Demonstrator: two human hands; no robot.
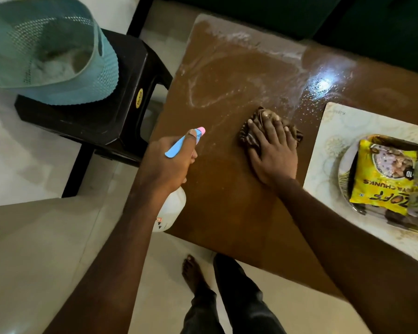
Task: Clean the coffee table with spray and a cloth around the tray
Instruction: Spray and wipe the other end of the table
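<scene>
Right hand (273, 155) flat on crumpled brown cloth (270, 126), left hand (169, 162) clamped around white plastic spray bottle (173, 208), glossy wet table (227, 201)

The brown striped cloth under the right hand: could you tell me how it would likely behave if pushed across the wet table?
The brown striped cloth looks soft and floppy, since it bunches under the right hand. It would probably glide easily across the glossy brown coffee table, given the spray droplets there.

Your brown surface (227, 201) is wet, with white spray streaks across its far part. A dark cloth (251, 136) lies flat on it, and a pale patterned tray (323, 165) sits at your right.
</scene>
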